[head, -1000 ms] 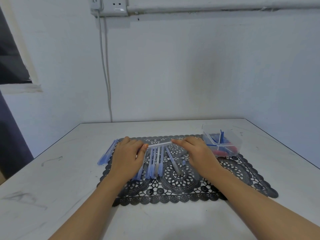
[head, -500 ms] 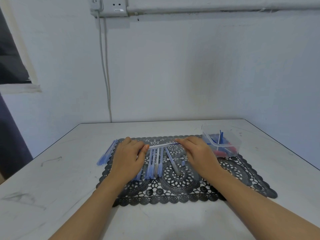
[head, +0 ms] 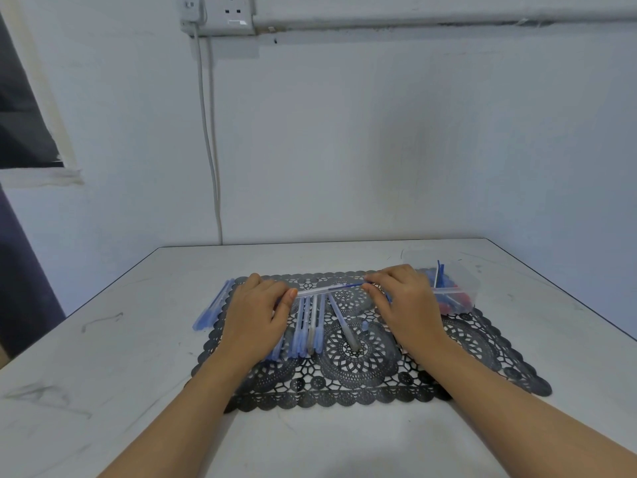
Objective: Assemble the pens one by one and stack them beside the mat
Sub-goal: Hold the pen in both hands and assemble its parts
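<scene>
A black lace mat [head: 362, 370] lies on the white table. Above it my left hand [head: 253, 317] grips a clear pen barrel [head: 315, 291] held level. My right hand [head: 406, 301] pinches a thin blue refill [head: 350, 286] whose left end sits inside the barrel. Several loose pen barrels [head: 308, 326] lie side by side on the mat under the hands, and one grey-tipped pen [head: 343, 322] lies slanted beside them. A stack of blue pens [head: 213, 307] rests on the table just left of the mat.
A clear plastic box [head: 458, 291] with blue and red pen parts stands at the mat's far right corner, behind my right hand. A wall with a socket [head: 234, 12] and a hanging cable [head: 210, 150] rises behind the table. The table's right edge [head: 565, 291] runs diagonally.
My right hand has drawn a little to the right, so more of the blue refill shows between the hands. The left hand has stayed where it was with the barrel.
</scene>
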`<control>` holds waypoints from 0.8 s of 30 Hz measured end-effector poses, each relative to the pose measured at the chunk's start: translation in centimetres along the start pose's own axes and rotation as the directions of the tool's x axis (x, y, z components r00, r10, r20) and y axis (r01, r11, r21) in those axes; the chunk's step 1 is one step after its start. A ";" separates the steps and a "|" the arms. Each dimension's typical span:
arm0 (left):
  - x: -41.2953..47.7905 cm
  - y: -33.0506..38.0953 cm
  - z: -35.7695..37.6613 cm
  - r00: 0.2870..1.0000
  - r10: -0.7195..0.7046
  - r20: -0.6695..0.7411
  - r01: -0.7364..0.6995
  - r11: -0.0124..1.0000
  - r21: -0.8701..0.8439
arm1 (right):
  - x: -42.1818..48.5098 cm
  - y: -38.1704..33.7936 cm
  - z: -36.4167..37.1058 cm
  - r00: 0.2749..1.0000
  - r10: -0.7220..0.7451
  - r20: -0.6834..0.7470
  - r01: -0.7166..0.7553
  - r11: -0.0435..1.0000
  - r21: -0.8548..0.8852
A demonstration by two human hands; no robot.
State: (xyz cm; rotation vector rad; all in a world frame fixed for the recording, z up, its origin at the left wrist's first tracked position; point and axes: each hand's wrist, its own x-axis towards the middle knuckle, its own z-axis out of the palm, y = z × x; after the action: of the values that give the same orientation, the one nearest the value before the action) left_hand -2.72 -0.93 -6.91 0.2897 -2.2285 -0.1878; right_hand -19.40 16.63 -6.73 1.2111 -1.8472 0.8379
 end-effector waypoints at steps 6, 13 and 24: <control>0.0 0.3 -0.1 1.000 0.030 -0.009 -0.030 0.999 0.010 | 0.0 -0.3 0.0 0.997 -0.060 -0.047 0.061 0.998 0.030; 0.0 0.6 -0.1 0.999 0.035 -0.012 -0.035 0.999 0.025 | 0.0 -1.0 -0.5 0.994 -0.085 -0.073 0.093 0.989 0.115; -0.1 1.0 0.0 0.997 0.070 -0.021 -0.070 0.997 0.024 | -0.3 -2.1 -0.9 0.984 -0.171 -0.041 0.176 0.957 0.230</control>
State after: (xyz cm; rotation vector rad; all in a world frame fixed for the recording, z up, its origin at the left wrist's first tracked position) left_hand -2.81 0.11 -6.75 0.2246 -2.2172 -0.1202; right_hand -17.15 16.83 -6.29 1.4820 -1.6309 0.9837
